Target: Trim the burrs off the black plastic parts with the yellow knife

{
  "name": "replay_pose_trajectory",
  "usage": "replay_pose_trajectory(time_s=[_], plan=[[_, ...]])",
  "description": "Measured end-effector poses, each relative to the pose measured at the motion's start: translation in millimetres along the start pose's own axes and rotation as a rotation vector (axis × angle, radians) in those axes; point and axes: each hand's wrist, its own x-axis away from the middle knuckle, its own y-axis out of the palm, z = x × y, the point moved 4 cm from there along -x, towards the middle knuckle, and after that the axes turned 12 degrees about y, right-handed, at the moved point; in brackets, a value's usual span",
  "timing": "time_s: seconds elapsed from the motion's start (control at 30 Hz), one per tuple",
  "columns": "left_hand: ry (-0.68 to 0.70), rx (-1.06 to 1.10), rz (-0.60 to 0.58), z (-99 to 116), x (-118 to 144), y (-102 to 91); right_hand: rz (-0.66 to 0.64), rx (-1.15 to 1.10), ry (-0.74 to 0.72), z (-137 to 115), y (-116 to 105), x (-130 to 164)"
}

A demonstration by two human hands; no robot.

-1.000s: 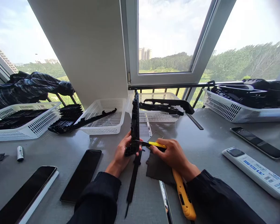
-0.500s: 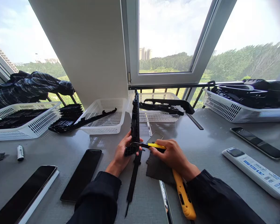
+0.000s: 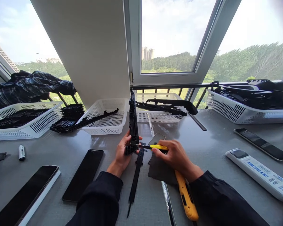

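My left hand (image 3: 121, 153) is wrapped round the lower end of a long black plastic trim part (image 3: 133, 125), which stands up and away from me with ribs and clips along it. My right hand (image 3: 175, 156) grips a slim yellow-and-black craft knife (image 3: 158, 147). Its dark, thin tip points left and meets the trim's right edge near my left fingers; exact contact is too small to tell. Below the trim, another narrow black strip (image 3: 137, 175) lies on the table. A grey cloth (image 3: 158, 169) and an orange-yellow handled tool (image 3: 186, 197) lie under and beside my right hand.
White baskets (image 3: 109, 130) line the back, several holding black plastic parts. Phones (image 3: 83, 175) and a marker (image 3: 21, 153) lie left; a long white device (image 3: 257, 172) and a dark slab (image 3: 263, 144) lie right. A shiny metal strip (image 3: 167, 201) runs along the table near me.
The upper end of the trim part has swung left and turned slightly, showing more of its ribbed face. The knife tip stays at its lower right edge.
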Motion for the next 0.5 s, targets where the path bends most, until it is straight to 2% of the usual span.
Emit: replay_pose_trajectory(time_s=[0.5], plan=[[0.017,-0.026,0.019,2.2,0.0,1.3,-0.002,-0.102,0.03,3.3,-2.0,-0.3]])
